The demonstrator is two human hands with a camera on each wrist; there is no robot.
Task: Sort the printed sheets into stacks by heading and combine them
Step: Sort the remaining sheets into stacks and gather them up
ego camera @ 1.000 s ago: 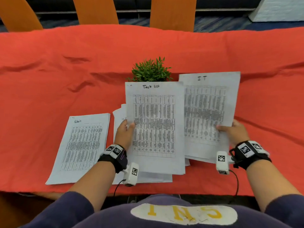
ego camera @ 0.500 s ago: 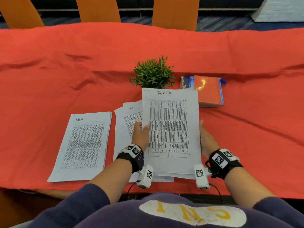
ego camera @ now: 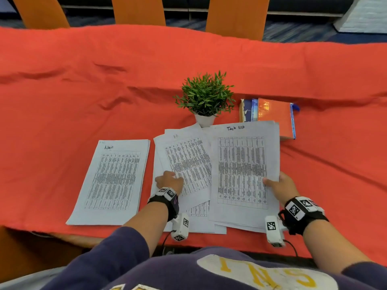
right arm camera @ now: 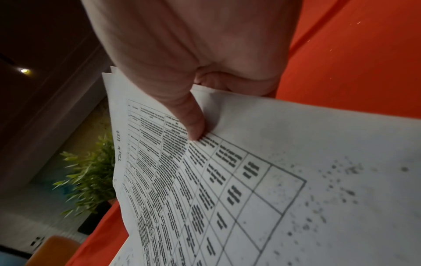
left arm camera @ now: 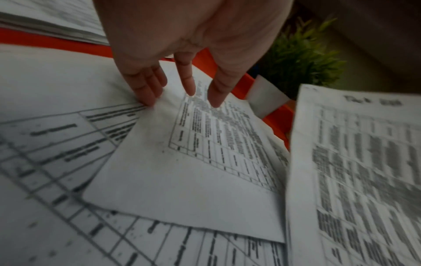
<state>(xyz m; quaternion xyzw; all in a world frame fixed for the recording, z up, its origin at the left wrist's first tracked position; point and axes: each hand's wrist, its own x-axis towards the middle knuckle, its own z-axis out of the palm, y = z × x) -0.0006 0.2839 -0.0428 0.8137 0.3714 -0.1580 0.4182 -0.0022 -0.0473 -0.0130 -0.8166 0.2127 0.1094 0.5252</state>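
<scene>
My right hand pinches a bundle of sheets topped by one headed "Task list", thumb on top and fingers underneath; the bundle is held just above the cloth. My left hand reaches with straight fingers onto a loose, skewed pile of sheets in the middle, its top sheet headed "HR"; the fingertips touch the paper. A neat stack headed "Admin" lies flat at the left.
A small potted plant stands just behind the papers. An orange book on a blue one lies at the back right, partly under the held bundle's corner. The red tablecloth covers the table. Orange chairs stand along the far side.
The "IT" sheets went behind the "Task list" sheet into one bundle, now held by the right hand alone and shifted right. The left hand let go and dropped onto the middle pile.
</scene>
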